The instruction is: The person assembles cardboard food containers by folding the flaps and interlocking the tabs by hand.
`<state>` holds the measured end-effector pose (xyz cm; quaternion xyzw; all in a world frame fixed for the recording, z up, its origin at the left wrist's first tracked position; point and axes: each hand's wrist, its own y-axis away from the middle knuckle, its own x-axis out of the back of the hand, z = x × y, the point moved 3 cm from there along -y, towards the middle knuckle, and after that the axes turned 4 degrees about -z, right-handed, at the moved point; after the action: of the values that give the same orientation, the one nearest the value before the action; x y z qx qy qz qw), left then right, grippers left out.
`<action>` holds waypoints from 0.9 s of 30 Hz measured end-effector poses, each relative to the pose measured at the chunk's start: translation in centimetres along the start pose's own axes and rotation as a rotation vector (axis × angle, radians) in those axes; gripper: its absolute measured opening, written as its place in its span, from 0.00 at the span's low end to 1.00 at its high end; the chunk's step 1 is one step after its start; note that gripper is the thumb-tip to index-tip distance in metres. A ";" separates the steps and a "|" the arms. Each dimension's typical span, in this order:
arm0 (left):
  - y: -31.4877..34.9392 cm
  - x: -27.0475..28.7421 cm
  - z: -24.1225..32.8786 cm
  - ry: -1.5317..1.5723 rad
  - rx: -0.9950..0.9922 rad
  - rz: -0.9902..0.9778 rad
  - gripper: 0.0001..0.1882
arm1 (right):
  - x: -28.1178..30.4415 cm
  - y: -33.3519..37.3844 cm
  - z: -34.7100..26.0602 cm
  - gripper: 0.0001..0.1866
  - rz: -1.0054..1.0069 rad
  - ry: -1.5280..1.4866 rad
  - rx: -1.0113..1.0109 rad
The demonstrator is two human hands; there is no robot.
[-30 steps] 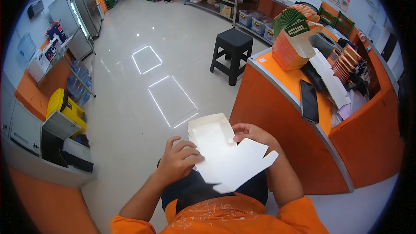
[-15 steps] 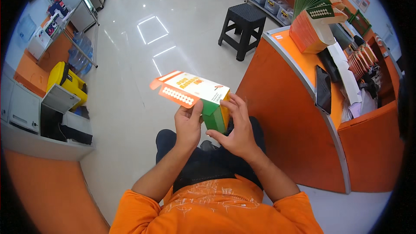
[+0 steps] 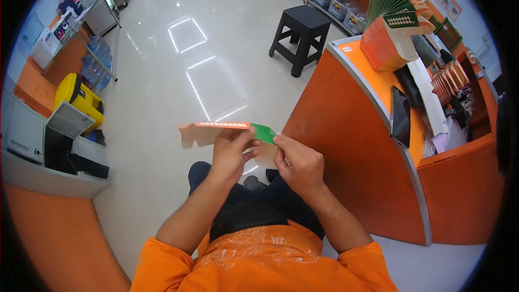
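Above my lap I hold a thin cardboard carton (image 3: pixel 264 133), tilted so that its narrow orange and green side faces up. Bare brown inner cardboard shows at its left end, where flaps stick out. My left hand (image 3: pixel 230 154) pinches it near the middle, thumb on top and fingers beneath. At the green right end, the thumb and fingers of my right hand (image 3: pixel 300 165) grip the edge. The broad printed panel is turned out of sight.
To my right curves an orange counter (image 3: pixel 351 130) carrying a dark phone (image 3: pixel 400 116) and a stack of flat cartons (image 3: pixel 386 46). A black stool (image 3: pixel 300 35) stands ahead. On the left are an open white cabinet (image 3: pixel 70 119) and a yellow bin (image 3: pixel 75 94).
The carton has tipped from showing its white printed panel to nearly edge-on. My right hand has gone from spread around its end to a pinch on the green edge.
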<state>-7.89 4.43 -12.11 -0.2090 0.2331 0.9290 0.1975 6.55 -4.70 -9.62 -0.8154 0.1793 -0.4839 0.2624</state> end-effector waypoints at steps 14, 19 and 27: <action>-0.9 1.3 -0.1 0.118 0.336 -0.037 0.09 | 1.6 -2.1 -1.0 0.09 -0.100 0.196 0.011; -1.1 1.6 -0.8 0.101 0.261 -0.094 0.09 | 1.4 -2.3 -0.8 0.05 -0.137 0.174 -0.020; -1.2 2.0 -0.5 0.036 0.305 -0.156 0.14 | 0.7 -1.3 0.0 0.03 -0.123 0.046 -0.119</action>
<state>-8.84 5.71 -13.93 -0.2108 0.3580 0.8608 0.2940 6.92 -4.09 -8.36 -0.8277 0.1635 -0.5061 0.1790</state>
